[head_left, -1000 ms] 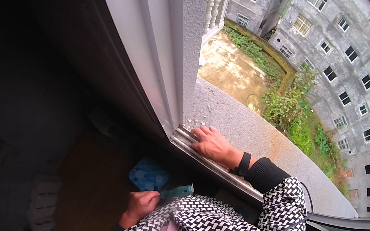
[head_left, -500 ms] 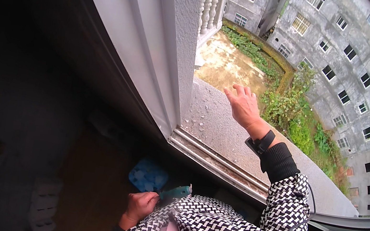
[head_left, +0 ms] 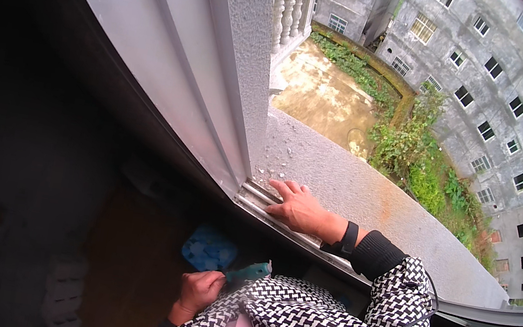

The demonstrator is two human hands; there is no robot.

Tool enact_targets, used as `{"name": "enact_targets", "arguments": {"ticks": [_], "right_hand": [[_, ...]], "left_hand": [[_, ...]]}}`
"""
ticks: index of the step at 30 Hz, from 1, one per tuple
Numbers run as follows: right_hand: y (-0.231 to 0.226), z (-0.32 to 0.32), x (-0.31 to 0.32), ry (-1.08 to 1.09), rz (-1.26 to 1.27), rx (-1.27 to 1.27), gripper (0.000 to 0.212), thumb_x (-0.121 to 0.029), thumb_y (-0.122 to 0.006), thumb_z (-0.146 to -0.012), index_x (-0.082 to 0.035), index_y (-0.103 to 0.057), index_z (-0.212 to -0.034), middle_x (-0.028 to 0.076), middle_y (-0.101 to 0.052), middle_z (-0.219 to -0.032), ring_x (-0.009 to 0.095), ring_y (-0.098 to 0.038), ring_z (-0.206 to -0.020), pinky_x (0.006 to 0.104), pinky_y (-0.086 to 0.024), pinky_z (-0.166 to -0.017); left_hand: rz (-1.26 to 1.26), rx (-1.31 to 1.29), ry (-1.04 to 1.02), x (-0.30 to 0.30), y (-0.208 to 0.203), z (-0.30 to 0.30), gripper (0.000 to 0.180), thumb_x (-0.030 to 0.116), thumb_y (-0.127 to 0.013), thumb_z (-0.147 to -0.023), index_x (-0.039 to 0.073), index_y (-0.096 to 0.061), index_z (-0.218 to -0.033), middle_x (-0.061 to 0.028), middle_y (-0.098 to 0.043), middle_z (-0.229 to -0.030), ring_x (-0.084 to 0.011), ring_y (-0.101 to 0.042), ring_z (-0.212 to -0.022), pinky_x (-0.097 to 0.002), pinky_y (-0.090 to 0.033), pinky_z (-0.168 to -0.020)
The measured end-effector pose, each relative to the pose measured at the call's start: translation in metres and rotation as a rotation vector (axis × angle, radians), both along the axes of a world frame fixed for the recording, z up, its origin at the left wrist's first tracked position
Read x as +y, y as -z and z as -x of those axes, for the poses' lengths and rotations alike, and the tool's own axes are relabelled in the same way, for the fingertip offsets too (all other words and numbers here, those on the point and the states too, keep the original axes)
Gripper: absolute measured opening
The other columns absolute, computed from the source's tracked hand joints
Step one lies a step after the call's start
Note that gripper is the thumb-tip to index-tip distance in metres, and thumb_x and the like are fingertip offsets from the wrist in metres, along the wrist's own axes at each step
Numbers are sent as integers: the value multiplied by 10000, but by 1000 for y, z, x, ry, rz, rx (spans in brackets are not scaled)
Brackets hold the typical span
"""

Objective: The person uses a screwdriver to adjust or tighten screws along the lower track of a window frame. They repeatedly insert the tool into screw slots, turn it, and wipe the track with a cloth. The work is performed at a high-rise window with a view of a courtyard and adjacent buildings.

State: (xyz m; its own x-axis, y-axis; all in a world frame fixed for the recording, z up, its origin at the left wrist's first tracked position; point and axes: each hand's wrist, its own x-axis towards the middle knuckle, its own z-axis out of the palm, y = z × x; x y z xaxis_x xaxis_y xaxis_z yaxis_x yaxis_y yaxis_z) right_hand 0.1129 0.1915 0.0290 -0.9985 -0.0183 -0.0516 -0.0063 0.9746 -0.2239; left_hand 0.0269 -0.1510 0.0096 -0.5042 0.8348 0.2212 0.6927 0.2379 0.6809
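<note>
My right hand [head_left: 301, 209] lies flat, fingers together, on the metal window track [head_left: 256, 198] at the base of the grey window frame [head_left: 173, 74]. It touches the track beside the rough concrete ledge [head_left: 366, 194] outside. A black band sits on that wrist, above a black cuff and a black-and-white checked sleeve. Lower down in the dark, my left hand [head_left: 199, 290] grips a teal-handled tool [head_left: 247, 273]. The tool's working end is hidden behind my sleeve. A blue patterned thing [head_left: 210, 249] sits just above that hand.
Beyond the ledge is a long drop to a bare yard [head_left: 323, 95], green bushes [head_left: 421, 168] and grey multi-storey buildings [head_left: 495, 70]. A white balustrade [head_left: 292, 11] stands at the top. The room inside, to the left, is dark, with a brown surface [head_left: 129, 266].
My right hand was on the track, rose over the concrete ledge half a second ago, and now rests on the track again. My left hand has stayed put, and the teal handle now shows.
</note>
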Motion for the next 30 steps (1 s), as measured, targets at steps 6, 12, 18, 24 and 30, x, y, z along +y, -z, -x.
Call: {"name": "enact_targets", "arguments": {"ticks": [6, 12, 18, 24, 30], "right_hand": [[-6, 24, -16, -46, 139, 195, 373, -206, -609, -932, -253, -715, -1286, 191, -470, -1483, 371, -519, -1244, 481, -486, -908], [-10, 43, -34, -2, 62, 86, 408, -202, -593, -942, -266, -682, -1335, 180, -484, -1444, 365, -533, -1193, 491, -491, -892], [-22, 5, 2, -90, 202, 82, 502, -199, -693, -874, -290, -659, -1366, 177, -456, -1485, 376, -505, -1269, 510, -484, -922], [-25, -25, 19, -31, 113, 10, 599, -239, -765, -810, -332, -639, -1388, 195, -383, -1576, 383, -470, -1335, 515, -462, -956], [-25, -10, 4, -8, 92, 29, 362, -284, -689, -850, -322, -742, -1206, 175, -393, -1587, 359, -497, -1295, 490, -456, -918]], "left_hand": [[21, 7, -11, 1, -9, -2, 28, 129, -753, -852, 106, -740, -845, -98, -710, -724, -297, -701, -612, -370, -541, -536], [27, 6, 14, 9, -19, 0, 19, 100, -742, -847, 84, -733, -843, -114, -707, -724, -308, -703, -616, -376, -543, -539], [10, -6, 7, 4, -16, -2, 32, 69, -730, -846, 38, -724, -847, -156, -699, -718, -339, -706, -621, -391, -551, -548], [19, -6, -5, 2, -12, -2, 42, 96, -738, -857, 57, -725, -847, -140, -699, -715, -331, -702, -618, -388, -545, -543], [32, -26, 13, 6, -18, -2, 37, 77, -735, -855, 41, -725, -852, -156, -700, -715, -344, -705, -619, -393, -548, -544]]}}
